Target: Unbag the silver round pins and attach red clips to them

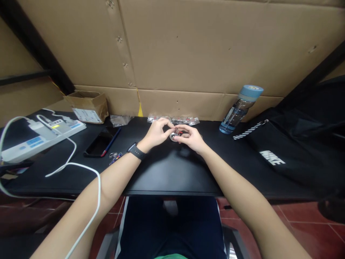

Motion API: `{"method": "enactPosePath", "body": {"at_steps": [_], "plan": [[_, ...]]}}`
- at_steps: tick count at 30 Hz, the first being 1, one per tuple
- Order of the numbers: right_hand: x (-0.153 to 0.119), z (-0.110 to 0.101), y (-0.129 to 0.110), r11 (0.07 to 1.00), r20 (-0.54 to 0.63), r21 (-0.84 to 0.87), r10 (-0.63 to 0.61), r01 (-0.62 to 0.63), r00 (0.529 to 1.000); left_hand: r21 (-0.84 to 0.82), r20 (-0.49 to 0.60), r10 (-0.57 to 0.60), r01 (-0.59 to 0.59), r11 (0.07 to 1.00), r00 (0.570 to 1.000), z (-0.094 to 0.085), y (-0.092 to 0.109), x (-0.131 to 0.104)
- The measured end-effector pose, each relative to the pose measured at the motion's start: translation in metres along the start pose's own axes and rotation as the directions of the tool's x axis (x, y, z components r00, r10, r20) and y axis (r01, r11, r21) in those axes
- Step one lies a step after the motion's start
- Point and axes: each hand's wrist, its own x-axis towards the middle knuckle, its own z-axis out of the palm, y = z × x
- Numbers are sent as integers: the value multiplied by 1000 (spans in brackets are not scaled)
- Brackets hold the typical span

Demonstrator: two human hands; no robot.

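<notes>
Over the middle of the black table, both my hands meet at a small round silvery piece with thin red and dark wires (173, 136). My right hand (192, 139) is closed on the round piece, thumb at its near side. My left hand (159, 133), with a dark watch (137, 151) on the wrist, pinches by the wires just above it; the fingertips partly cover what they grip. Behind my hands lie clear plastic bags (185, 121) with small red bits inside, against the cardboard wall.
On the left are a white power strip (40, 139) with cables, an open cardboard box (88, 106), a phone (101, 142) and keys (115, 157). To the right stand a blue-capped bottle (239, 109) and a black bag (291, 147). A white cable (98, 190) crosses my left forearm.
</notes>
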Motion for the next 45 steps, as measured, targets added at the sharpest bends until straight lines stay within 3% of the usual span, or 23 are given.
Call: {"method": "enactPosePath", "body": {"at_steps": [4, 8, 12, 16, 19, 22, 29, 31, 34, 37, 40, 45], "plan": [[1, 1, 1, 999, -37, -47, -18, 17, 999, 15, -10, -31, 32, 999, 999, -11, -3, 2], [0, -4, -2, 988, -83, -151, -41, 28, 996, 115, -89, -167, 176, 978, 982, -42, -16, 4], [0, -26, -8, 873, -98, -473, -184, 117, 978, 376, 85, -283, 233, 897, 955, -71, -35, 1], [0, -57, -9, 706, -122, -700, -270, 110, 955, 481, 285, -358, 190, 856, 889, -78, -51, -4], [-1, -79, -7, 640, -188, -768, -257, 22, 948, 513, 378, -400, 171, 841, 835, -79, -56, -5], [-2, -94, -5, 595, -201, -803, -197, -46, 960, 478, 437, -394, 162, 863, 809, -86, -59, -7], [-7, -107, -3, 558, -186, -816, -11, -148, 983, 480, 484, -427, 177, 859, 764, -96, -67, -10], [-7, -109, -2, 528, -187, -833, 16, -168, 982, 497, 478, -427, 164, 852, 768, -94, -67, -10], [-6, -109, 0, 479, -181, -857, 65, -190, 981, 532, 427, -407, 140, 835, 808, -90, -65, -9], [-5, -108, 3, 462, -166, -865, 101, -194, 981, 559, 383, -370, 106, 823, 846, -87, -62, -7], [-3, -107, 6, 453, -149, -871, 124, -190, 981, 552, 392, -330, 67, 831, 859, -82, -60, -6], [0, -106, 11, 451, -130, -877, 115, -168, 985, 468, 410, -189, -28, 884, 892, -50, -47, -6]]}}
